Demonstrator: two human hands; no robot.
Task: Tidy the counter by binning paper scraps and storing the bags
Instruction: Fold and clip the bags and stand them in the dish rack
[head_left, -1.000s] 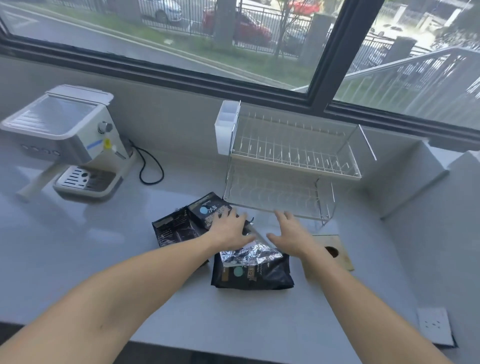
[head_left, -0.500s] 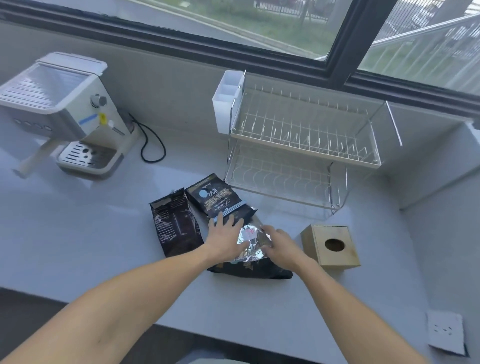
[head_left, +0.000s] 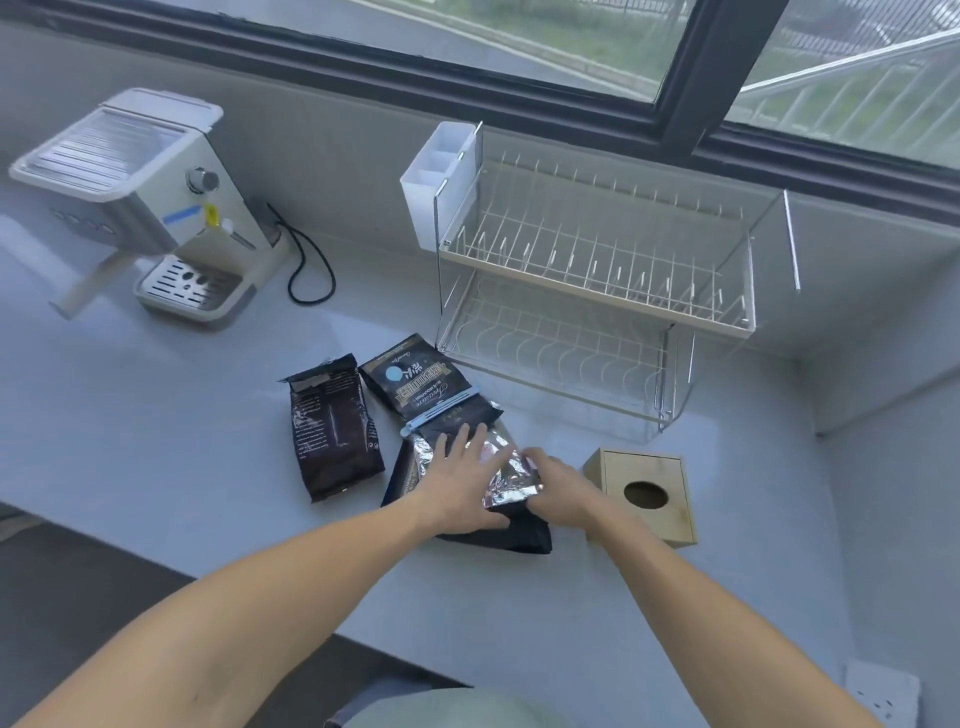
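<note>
The pale grey counter (head_left: 156, 447) is smooth and slightly glossy, and it runs under a dark-framed window. The wire dish rack (head_left: 592, 291) is the landmark here: it has two tiers of thin metal rods and a white plastic cutlery holder (head_left: 436, 182) hanging on its left end. Far to the left of the rack stands a boxy cream coffee machine (head_left: 140, 202) with a perforated metal drip tray and a black looped cable (head_left: 311, 270) beside it. In front of the rack, at its right, sits a square wooden box (head_left: 644, 493) with a round hole on top.

In front of the rack's left corner lie three dark, matte bags. The left bag (head_left: 332, 431) is plain black and crumpled at its top. The middle bag (head_left: 421, 389) has printed labels and a light blue clip across it. The nearest bag (head_left: 498, 530) lies flat with its crinkled silver foil top (head_left: 509, 473) opened out.

The left hand (head_left: 462, 483) lies flat on this foil, fingers spread and straight. The right hand (head_left: 556, 488) touches the foil's right edge; its fingers curl around the edge, but whether they truly pinch it one cannot tell
</note>
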